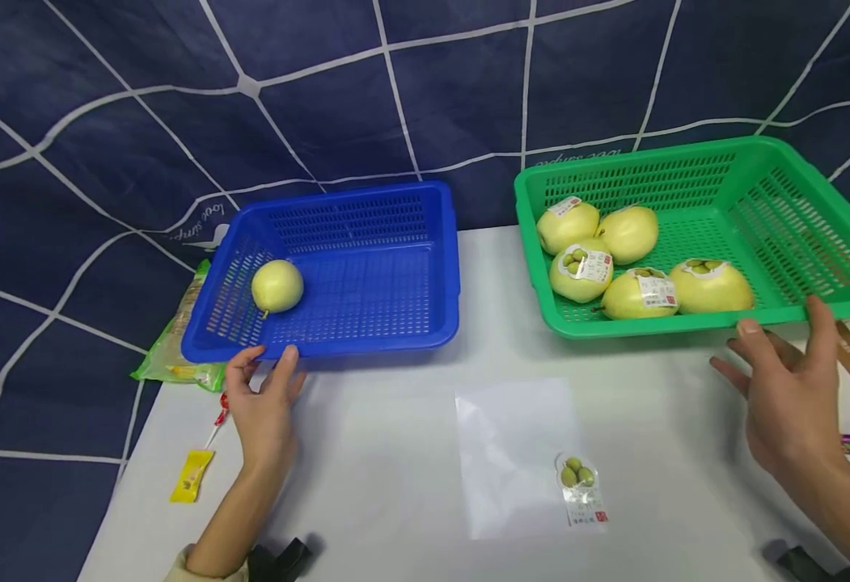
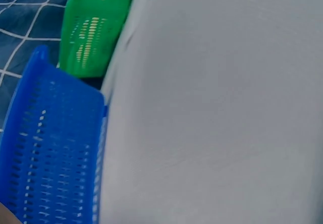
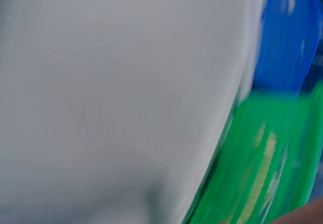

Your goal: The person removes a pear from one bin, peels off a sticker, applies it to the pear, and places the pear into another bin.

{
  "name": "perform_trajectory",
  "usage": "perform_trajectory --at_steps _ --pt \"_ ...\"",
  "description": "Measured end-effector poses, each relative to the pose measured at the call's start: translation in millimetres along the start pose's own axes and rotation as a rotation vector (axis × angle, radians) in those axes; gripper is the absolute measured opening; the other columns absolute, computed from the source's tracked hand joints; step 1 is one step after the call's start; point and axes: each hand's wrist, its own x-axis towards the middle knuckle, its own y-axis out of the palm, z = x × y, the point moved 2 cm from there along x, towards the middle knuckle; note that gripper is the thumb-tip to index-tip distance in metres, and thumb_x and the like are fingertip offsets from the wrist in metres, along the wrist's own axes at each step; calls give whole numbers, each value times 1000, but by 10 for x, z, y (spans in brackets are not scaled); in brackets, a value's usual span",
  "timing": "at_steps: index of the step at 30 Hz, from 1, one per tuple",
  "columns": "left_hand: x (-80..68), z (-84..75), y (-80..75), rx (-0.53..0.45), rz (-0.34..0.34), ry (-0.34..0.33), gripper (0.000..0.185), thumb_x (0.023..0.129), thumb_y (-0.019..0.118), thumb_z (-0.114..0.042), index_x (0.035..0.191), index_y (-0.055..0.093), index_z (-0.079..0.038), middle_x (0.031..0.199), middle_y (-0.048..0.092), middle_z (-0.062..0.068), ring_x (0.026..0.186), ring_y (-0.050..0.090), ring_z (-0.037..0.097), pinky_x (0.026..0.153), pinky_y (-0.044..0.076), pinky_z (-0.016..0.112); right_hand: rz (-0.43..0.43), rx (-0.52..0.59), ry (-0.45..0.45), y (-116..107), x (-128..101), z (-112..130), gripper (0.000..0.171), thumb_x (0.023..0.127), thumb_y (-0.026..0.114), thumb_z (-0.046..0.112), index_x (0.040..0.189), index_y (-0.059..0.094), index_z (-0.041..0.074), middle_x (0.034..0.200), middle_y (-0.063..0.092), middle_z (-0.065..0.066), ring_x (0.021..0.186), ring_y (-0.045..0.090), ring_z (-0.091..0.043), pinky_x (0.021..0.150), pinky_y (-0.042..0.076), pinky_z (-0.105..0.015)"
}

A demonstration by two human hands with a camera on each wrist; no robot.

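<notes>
The left hand (image 1: 264, 408) is touching the blue plastic basket's (image 1: 366, 343) front rim, fingers relaxed and gripping nothing. The right hand (image 1: 788, 396) is hovering, fingers spread, beside the green plastic basket (image 1: 687, 325) of wrapped pears (image 1: 708, 287).

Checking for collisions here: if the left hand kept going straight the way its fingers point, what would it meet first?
Most likely the near rim of the blue perforated plastic basket. The left hand has its fingertips at or just short of that rim; the head view cannot settle contact. The lone yellow-green pear lies beyond, inside.
</notes>
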Motion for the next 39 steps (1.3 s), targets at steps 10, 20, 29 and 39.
perform_trajectory --at_steps 10,20,29,39 --pt "-14 26 55 26 -52 -11 51 87 76 -9 127 47 -19 123 31 4 104 59 20 88 54 30 395 -164 -280 825 -627 219 38 91 61 -12 127 58 -4 103 62 -8 84 64 -13 72 55 -19" --pt "-19 54 92 -71 -70 23 50 86 74 1 126 47 -16 123 34 6 92 63 16 86 55 27 996 -600 -363 2418 -441 679 43 93 70 18 132 58 6 129 58 -6 108 58 -22 92 50 -36" --pt "15 19 65 -78 -83 45 50 86 75 0 126 48 -15 122 35 6 92 61 18 83 55 25 1363 -699 -199 4070 -336 557 53 95 67 30 140 49 10 134 52 -4 90 57 -16 70 53 -27" --pt "-13 58 81 27 -77 54 47 86 76 -5 122 49 -19 124 35 5 102 57 24 84 53 22 1395 -1018 -318 4842 -276 83 83 95 61 48 159 17 22 163 19 3 148 14 -12 114 21 -22"
